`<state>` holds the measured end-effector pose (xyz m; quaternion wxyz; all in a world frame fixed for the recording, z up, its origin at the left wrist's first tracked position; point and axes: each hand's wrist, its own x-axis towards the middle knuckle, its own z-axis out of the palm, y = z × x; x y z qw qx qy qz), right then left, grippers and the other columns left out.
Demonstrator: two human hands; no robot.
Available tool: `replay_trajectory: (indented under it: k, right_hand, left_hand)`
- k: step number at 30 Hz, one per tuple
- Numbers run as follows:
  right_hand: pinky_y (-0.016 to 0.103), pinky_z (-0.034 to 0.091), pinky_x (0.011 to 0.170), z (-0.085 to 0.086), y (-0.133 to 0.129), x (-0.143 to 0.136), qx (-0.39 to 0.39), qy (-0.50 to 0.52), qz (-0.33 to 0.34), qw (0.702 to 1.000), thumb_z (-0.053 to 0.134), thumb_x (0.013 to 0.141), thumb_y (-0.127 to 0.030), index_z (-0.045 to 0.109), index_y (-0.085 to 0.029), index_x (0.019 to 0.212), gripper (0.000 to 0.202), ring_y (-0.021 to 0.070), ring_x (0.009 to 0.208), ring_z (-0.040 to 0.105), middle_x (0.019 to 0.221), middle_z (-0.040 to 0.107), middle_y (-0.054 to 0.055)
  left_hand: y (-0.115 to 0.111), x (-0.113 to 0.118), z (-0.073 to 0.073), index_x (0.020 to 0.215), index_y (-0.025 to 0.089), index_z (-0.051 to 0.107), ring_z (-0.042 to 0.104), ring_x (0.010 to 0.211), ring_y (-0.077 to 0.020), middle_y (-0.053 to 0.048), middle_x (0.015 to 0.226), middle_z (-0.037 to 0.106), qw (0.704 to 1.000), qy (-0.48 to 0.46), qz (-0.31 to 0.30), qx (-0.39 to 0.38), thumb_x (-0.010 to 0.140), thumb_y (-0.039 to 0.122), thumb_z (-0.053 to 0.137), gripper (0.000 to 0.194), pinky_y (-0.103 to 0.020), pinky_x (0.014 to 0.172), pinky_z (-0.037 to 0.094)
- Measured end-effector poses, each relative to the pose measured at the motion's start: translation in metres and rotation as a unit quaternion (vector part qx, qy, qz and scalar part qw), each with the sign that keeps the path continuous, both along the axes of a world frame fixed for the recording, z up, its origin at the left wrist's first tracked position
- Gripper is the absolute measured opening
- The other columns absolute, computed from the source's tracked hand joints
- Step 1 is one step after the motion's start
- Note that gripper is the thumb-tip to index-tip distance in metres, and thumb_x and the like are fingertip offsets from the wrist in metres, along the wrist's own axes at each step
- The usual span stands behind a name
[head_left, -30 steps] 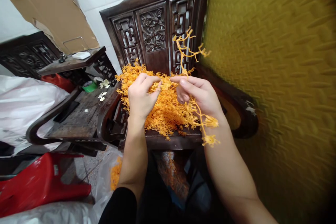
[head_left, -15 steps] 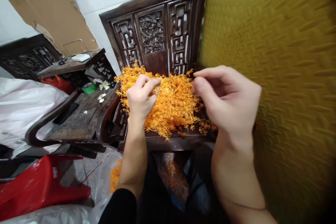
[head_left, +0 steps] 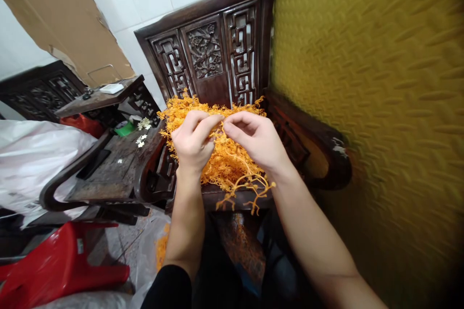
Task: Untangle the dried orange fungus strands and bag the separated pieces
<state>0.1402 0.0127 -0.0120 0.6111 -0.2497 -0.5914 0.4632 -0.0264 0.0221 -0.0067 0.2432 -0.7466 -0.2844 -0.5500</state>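
Observation:
A heap of orange plastic-looking sprigs [head_left: 232, 161] covers the seat of a dark carved wooden chair [head_left: 213, 88]. Above the heap, my left hand [head_left: 194, 142] is closed, thumb and forefinger pinching thin orange stems. My right hand [head_left: 257, 140] has its thumb and forefinger pinched together right beside the left fingertips, on an orange stem. From between the hands a branching orange sprig [head_left: 250, 186] hangs down over the seat's front edge. The exact spot where the stems meet is partly hidden by my fingers.
A yellow textured panel [head_left: 362, 58] stands close on the right. To the left are a wooden chair with green tape [head_left: 124, 128] and white flower pieces [head_left: 141, 141], a white sack [head_left: 43, 154], and a red plastic stool [head_left: 72, 260]. A clear bag [head_left: 147, 239] holds orange pieces.
My right hand has moved left from the heap's right side to meet my left hand. A branching orange sprig now dangles below them. The left hand stays nearly in place.

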Motion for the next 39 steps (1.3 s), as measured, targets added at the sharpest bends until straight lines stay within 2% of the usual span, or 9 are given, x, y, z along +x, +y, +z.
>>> replay_trajectory:
  k: [4,9,11,15,20,24,28,34,39]
  right_hand:
    - [0.028,0.057,0.07,-0.003,0.002,-0.004,-0.005,0.03,0.01,0.999,0.09,0.075,-0.052,0.073,-0.019,0.082,0.038,0.0124,0.072,0.065,0.079,0.073,0.001]
    - [0.027,0.057,0.065,-0.004,0.004,0.002,-0.025,-0.001,0.03,0.999,0.089,0.079,-0.046,0.071,-0.016,0.083,0.034,0.0114,0.064,0.066,0.072,0.072,0.001]
    - [0.028,0.058,0.067,-0.005,0.006,0.005,-0.025,-0.003,0.019,1.0,0.088,0.08,-0.043,0.07,-0.016,0.085,0.033,0.0128,0.066,0.069,0.072,0.073,0.002]
    - [0.03,0.06,0.073,-0.009,0.012,0.007,-0.01,0.028,-0.007,1.0,0.09,0.079,-0.038,0.07,-0.017,0.09,0.031,0.0143,0.072,0.072,0.077,0.074,0.002]
    - [0.028,0.057,0.073,-0.01,0.013,0.009,0.036,0.003,-0.067,0.997,0.081,0.086,-0.03,0.075,-0.019,0.093,0.015,0.0129,0.077,0.068,0.086,0.075,0.002]
    - [0.031,0.056,0.076,-0.006,0.005,0.011,0.082,-0.049,-0.081,0.992,0.075,0.091,-0.029,0.08,-0.02,0.098,0.012,0.0159,0.086,0.07,0.096,0.079,0.005]
    - [0.029,0.05,0.068,0.0,-0.001,0.014,0.117,-0.081,-0.04,0.989,0.075,0.093,-0.032,0.082,-0.02,0.095,0.014,0.0133,0.077,0.065,0.09,0.077,0.003]
    - [0.027,0.046,0.066,0.002,-0.005,0.012,0.105,-0.118,0.0,0.987,0.079,0.09,-0.038,0.08,-0.017,0.09,0.021,0.0123,0.072,0.061,0.083,0.073,0.003]
    - [0.025,0.027,0.049,0.002,-0.009,0.012,0.068,-0.185,-0.019,0.98,0.074,0.09,-0.034,0.073,-0.014,0.081,0.022,0.0066,0.052,0.036,0.057,0.048,-0.005]
  left_hand:
    - [-0.006,-0.003,0.007,0.104,0.022,0.076,0.064,0.079,-0.0143,-0.003,0.09,0.07,1.0,0.025,-0.001,0.0,0.09,0.005,0.062,0.026,-0.026,0.068,0.05]
    - [-0.013,-0.011,0.016,0.098,0.019,0.075,0.064,0.077,-0.0133,-0.003,0.089,0.072,0.995,0.051,0.01,-0.082,0.091,0.012,0.071,0.01,-0.026,0.067,0.048]
    - [-0.015,-0.013,0.019,0.094,0.018,0.075,0.066,0.077,-0.0132,-0.003,0.087,0.074,0.995,0.029,0.002,-0.096,0.091,0.018,0.077,0.003,-0.026,0.07,0.05]
    - [-0.018,-0.012,0.023,0.087,0.019,0.077,0.07,0.077,-0.0127,-0.001,0.085,0.078,0.986,-0.07,-0.042,-0.147,0.089,0.027,0.082,0.009,-0.026,0.075,0.054]
    - [-0.022,-0.012,0.023,0.089,0.022,0.079,0.074,0.083,-0.0138,-0.001,0.089,0.08,0.955,-0.173,-0.11,-0.216,0.085,0.031,0.086,0.012,-0.027,0.081,0.057]
    - [-0.024,-0.014,0.021,0.087,0.021,0.077,0.063,0.061,-0.0104,0.0,0.077,0.074,0.912,-0.254,-0.155,-0.284,0.084,0.04,0.086,0.021,-0.023,0.057,0.049]
    - [-0.026,-0.015,0.024,0.084,0.02,0.072,0.041,0.042,-0.0045,0.004,0.062,0.061,0.845,-0.335,-0.235,-0.344,0.084,0.041,0.086,0.025,-0.02,0.039,0.027]
    - [-0.025,-0.013,0.026,0.08,0.019,0.065,0.038,0.041,-0.0033,0.006,0.061,0.055,0.807,-0.373,-0.282,-0.361,0.081,0.041,0.089,0.033,-0.019,0.039,0.026]
    - [-0.02,-0.014,0.023,0.074,0.019,0.056,0.034,0.042,-0.0028,0.007,0.057,0.049,0.793,-0.373,-0.27,-0.399,0.078,0.046,0.09,0.044,-0.019,0.039,0.022]
